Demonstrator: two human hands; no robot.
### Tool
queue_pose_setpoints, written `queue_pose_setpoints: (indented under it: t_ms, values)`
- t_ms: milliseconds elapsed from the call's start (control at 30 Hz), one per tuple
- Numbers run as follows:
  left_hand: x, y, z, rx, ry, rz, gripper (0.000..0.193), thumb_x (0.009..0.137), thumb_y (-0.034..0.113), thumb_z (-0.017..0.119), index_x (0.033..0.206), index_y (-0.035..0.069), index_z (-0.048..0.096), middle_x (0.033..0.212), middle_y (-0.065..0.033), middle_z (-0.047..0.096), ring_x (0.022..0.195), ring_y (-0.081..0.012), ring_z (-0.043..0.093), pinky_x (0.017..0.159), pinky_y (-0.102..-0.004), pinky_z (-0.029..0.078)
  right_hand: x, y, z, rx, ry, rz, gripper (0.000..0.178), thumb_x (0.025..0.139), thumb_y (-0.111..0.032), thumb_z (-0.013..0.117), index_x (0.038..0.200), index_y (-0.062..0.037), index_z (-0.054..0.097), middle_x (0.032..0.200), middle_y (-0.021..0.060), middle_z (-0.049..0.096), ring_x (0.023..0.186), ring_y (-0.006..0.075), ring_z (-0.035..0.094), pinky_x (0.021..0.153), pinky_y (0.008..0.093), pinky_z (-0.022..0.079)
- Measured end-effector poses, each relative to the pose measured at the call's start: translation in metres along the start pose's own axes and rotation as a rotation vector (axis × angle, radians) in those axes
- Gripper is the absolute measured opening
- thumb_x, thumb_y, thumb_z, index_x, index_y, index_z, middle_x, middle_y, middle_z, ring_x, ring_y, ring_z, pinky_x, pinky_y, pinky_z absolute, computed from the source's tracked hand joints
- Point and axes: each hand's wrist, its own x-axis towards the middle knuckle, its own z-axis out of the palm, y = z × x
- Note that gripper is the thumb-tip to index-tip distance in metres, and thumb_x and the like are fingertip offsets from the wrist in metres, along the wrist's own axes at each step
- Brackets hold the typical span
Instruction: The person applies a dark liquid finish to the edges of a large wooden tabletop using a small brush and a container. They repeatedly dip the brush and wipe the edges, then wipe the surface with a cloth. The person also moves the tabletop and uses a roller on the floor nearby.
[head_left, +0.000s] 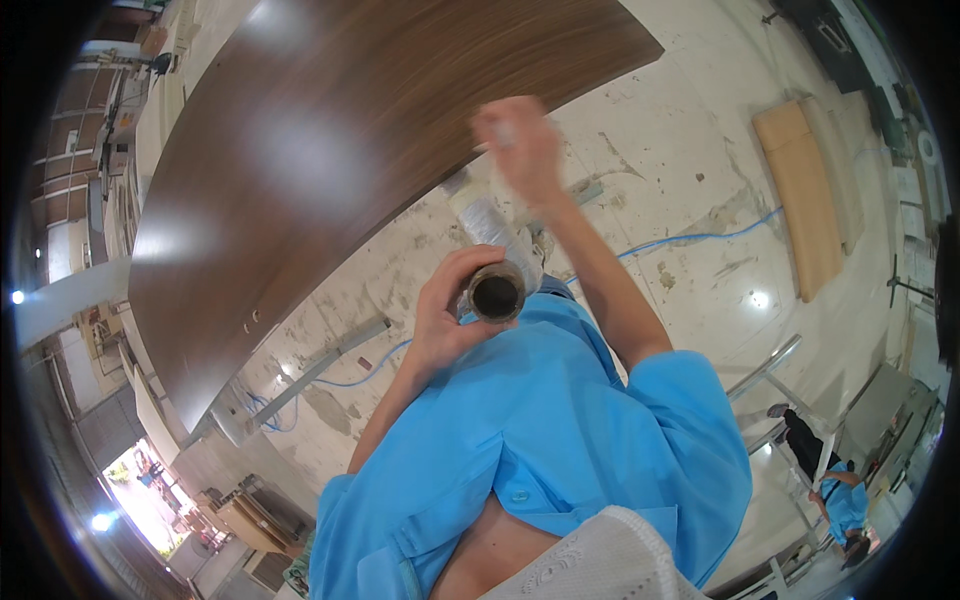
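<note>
The person wears a bright blue shirt [560, 420] with short sleeves and a small round button [518, 496] on the front. A white knitted cloth [600, 560] with little holes shows at the bottom.

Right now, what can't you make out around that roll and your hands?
- Right hand, head view: motion-blurred; its grip cannot be told.
- Roll of clear film: far end hidden behind the right hand; near end wrapped by the left hand.
- Dark wood panel: top cut off by the edge.
</note>
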Motion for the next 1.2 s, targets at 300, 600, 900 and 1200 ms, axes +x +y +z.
queue_pose_setpoints:
  t_ms: [300, 600, 900, 1200]
  values:
    - [0.004, 0.025, 0.003, 0.042, 0.036, 0.121, 0.083, 0.061, 0.011, 0.100, 0.136, 0.004, 0.067, 0.142, -0.0139, 0.063, 0.131, -0.0273, 0.060, 0.112, -0.0404, 0.047, -0.026, -0.074, 0.121, 0.012, -0.649, -0.425, 0.007, 0.084, -0.012, 0.067, 0.091, -0.0123, 0.069, 0.103, 0.0111, 0.068, 0.105, 0.0328, 0.067, 0.091, 0.0465, 0.055]
    - [0.011, 0.022, 0.000, -0.017, 0.017, 0.154, 0.079, 0.067, 0.001, 0.096, 0.139, 0.003, 0.065, 0.143, -0.0132, 0.061, 0.137, -0.0277, 0.057, 0.115, -0.0400, 0.045, 0.093, 0.199, -0.106, -0.478, -0.104, -0.018, 0.017, 0.094, -0.016, 0.066, 0.107, -0.0061, 0.069, 0.102, 0.0152, 0.068, 0.100, 0.0354, 0.065, 0.085, 0.0516, 0.052]
    - [-0.003, 0.017, -0.004, 0.047, 0.078, 0.251, 0.074, 0.072, 0.011, 0.094, 0.140, 0.008, 0.065, 0.140, -0.0122, 0.065, 0.132, -0.0305, 0.061, 0.112, -0.0416, 0.048, 0.172, 0.275, -0.176, -0.580, 0.059, -0.267, 0.038, 0.107, -0.035, 0.064, 0.130, -0.0041, 0.069, 0.130, 0.0161, 0.072, 0.115, 0.0335, 0.070, 0.104, 0.0403, 0.053]
    - [-0.085, 0.003, -0.023, -0.116, 0.361, 0.287, 0.071, 0.075, 0.010, 0.091, 0.141, 0.009, 0.064, 0.140, -0.0106, 0.066, 0.130, -0.0299, 0.063, 0.109, -0.0417, 0.050, 0.034, 0.066, 0.049, -0.146, -0.486, -0.302, 0.026, 0.105, -0.021, 0.068, 0.124, -0.0043, 0.070, 0.124, 0.0138, 0.073, 0.115, 0.0332, 0.068, 0.103, 0.0436, 0.051]
